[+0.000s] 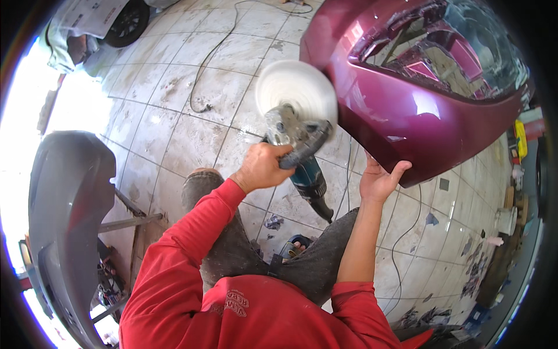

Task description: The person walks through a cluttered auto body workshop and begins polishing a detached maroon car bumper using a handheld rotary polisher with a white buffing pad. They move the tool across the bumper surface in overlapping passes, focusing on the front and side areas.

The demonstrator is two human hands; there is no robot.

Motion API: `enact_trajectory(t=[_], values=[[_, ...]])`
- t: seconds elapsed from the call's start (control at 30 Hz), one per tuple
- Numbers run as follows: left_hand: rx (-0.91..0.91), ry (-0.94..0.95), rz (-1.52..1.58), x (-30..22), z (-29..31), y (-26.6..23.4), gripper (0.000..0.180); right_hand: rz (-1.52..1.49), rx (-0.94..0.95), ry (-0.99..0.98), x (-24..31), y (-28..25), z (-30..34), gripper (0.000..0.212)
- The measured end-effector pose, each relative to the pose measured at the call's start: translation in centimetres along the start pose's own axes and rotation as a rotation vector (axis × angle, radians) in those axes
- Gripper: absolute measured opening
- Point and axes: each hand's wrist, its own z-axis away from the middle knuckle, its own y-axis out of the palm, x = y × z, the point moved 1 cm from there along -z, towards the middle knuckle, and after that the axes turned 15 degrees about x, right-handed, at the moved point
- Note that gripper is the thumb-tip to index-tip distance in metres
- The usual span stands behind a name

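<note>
My left hand (260, 167) is closed around the dark side handle of a polisher (307, 177) with a teal body and a worn grey metal head. Its round white pad (288, 87) looks smeared, as if spinning, and its rim meets the side edge of a glossy magenta car bumper (401, 125) in this view; whether they touch I cannot tell. At the bumper's lower corner, my right hand (379, 179) supports the edge, with the thumb showing and the other fingers partly hidden behind the panel.
A grey bumper (72, 215) stands at the left on a metal stand (131, 223). Black cords (204, 64) run over the dirty tiled floor (174, 136). Scraps of paper (479, 270) lie at the right, beside shelving with a yellow container (520, 139). A car wheel (128, 24) shows at far left.
</note>
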Motion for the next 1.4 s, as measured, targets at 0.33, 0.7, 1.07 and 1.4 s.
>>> enact_trajectory(t=[0.33, 0.7, 1.07, 1.4], values=[[0.052, -0.144, 0.072, 4.6, -2.2, -0.5, 0.028, -0.014, -0.051, -0.010, -0.1, 0.0, -0.2, 0.078], [0.070, 0.188, 0.001, 4.5, -0.8, 2.8, 0.033, 0.092, -0.204, -0.032, 0.7, 1.8, 0.0, 0.092], [0.111, -0.139, 0.037, 8.7, -3.0, 0.4, 0.037, 0.013, -0.186, -0.045, 0.5, 2.1, -0.2, 0.089], [0.134, 0.271, -0.056, 3.3, -1.2, 1.4, 0.025, 0.022, -0.144, 0.002, 0.0, 0.6, 0.3, 0.092]])
